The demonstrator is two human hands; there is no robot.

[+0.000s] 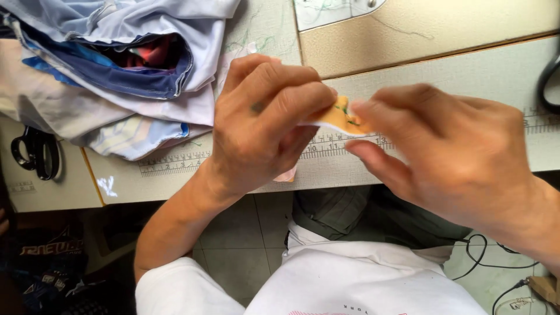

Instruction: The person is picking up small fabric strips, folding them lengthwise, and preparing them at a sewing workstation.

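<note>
left hand (262, 116) pinches one end of a small orange fabric patch (343, 116) (green stitching on it) | right hand (449, 146) pinches the other end between thumb and fingers | patch held just above the sewing table (466, 76) with its printed ruler (338, 146) | heap of white-and-blue garments (116, 70) at left | black scissors (36, 153) beside it

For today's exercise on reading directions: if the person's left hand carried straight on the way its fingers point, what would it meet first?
The left hand points right, pinching the small orange fabric piece. Straight on, it would probably meet the right hand's fingertips first, holding the same piece; depth is hard to judge.
</note>
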